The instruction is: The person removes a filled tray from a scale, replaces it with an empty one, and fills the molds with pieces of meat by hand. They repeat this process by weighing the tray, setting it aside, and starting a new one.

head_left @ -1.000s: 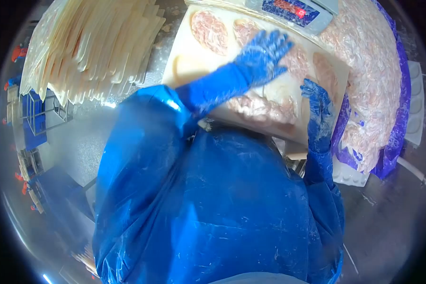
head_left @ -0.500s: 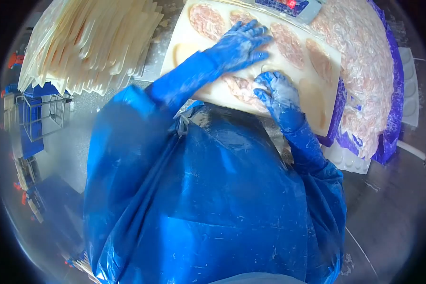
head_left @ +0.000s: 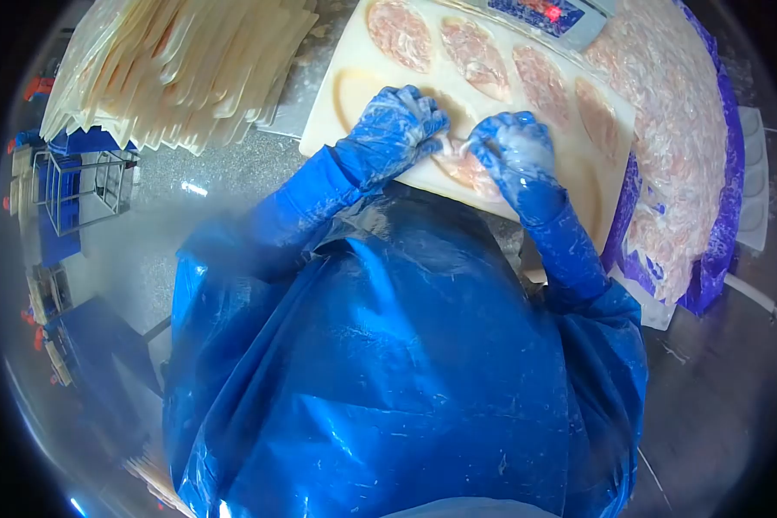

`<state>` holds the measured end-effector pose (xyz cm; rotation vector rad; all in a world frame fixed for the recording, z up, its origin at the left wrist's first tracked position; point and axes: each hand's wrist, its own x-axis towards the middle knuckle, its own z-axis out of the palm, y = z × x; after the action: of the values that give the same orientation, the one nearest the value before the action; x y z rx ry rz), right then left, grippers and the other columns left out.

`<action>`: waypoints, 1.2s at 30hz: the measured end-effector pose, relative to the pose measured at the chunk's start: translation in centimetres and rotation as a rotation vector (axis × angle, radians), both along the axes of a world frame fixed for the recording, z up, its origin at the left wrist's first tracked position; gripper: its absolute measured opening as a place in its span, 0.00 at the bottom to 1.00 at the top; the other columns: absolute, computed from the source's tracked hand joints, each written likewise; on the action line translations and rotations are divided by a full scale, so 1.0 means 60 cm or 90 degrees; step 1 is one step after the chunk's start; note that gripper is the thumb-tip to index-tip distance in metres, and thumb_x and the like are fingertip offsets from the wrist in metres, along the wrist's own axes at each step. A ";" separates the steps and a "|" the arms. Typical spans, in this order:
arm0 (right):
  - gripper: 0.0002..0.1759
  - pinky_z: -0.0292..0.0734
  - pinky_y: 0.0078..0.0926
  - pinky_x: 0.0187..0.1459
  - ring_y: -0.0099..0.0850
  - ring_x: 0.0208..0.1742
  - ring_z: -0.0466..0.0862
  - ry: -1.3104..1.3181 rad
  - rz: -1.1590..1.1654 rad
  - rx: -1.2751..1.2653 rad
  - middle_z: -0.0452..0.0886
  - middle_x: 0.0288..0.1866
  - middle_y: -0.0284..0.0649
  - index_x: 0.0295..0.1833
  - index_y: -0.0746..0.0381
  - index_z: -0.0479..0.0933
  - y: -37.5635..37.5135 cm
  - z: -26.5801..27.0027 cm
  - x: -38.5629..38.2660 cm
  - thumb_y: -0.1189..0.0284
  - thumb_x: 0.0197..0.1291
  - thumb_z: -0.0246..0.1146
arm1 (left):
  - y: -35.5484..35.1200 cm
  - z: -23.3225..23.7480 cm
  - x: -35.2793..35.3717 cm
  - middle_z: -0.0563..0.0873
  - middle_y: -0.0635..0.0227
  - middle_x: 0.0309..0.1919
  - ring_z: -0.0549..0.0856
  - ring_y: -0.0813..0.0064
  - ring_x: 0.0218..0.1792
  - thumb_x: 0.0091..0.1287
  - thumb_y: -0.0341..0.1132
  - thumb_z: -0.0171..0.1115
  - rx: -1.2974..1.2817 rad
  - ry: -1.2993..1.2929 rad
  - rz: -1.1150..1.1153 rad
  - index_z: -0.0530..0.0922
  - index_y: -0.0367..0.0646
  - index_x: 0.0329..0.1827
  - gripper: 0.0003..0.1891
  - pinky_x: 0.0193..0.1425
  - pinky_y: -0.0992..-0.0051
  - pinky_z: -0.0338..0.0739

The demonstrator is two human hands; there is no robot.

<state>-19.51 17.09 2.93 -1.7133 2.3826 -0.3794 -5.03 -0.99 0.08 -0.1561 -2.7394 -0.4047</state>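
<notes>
Over a white molded tray (head_left: 321,125), left hand (head_left: 395,128) and right hand (head_left: 521,154) grip raw meat (head_left: 470,172), which hard pulling could tear.

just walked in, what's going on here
A person in blue gloves has both hands on a loose piece of pale pink meat above the near side of a white tray. The left hand and the right hand each grip part of it. The tray's four far hollows hold meat, while the near-left one looks unfilled. A big heap of meat lies to the right.
</notes>
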 end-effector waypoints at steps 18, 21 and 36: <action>0.16 0.74 0.34 0.58 0.36 0.53 0.81 -0.280 -0.152 -0.303 0.83 0.52 0.39 0.53 0.59 0.80 -0.007 -0.035 -0.013 0.70 0.60 0.68 | 0.014 -0.012 -0.072 0.85 0.65 0.36 0.85 0.61 0.40 0.64 0.37 0.65 0.096 -0.046 0.121 0.82 0.45 0.43 0.09 0.42 0.64 0.77; 0.16 0.75 0.25 0.57 0.26 0.53 0.80 -0.520 -0.190 -0.350 0.82 0.53 0.35 0.56 0.62 0.79 -0.014 -0.067 -0.009 0.76 0.62 0.67 | -0.001 -0.002 -0.078 0.86 0.63 0.34 0.87 0.65 0.39 0.63 0.34 0.71 0.341 -0.086 0.081 0.80 0.40 0.45 0.12 0.47 0.68 0.80; 0.18 0.73 0.26 0.59 0.24 0.52 0.77 -0.792 -0.143 -0.331 0.81 0.54 0.37 0.63 0.66 0.76 -0.105 0.021 0.022 0.75 0.70 0.61 | -0.080 0.123 0.067 0.87 0.69 0.45 0.83 0.81 0.50 0.70 0.31 0.64 0.899 -0.113 0.266 0.82 0.46 0.55 0.12 0.54 0.78 0.77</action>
<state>-18.20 10.81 4.19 -0.7974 1.5281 -1.6145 -1.01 -5.76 7.45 0.7981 -1.8975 -2.0455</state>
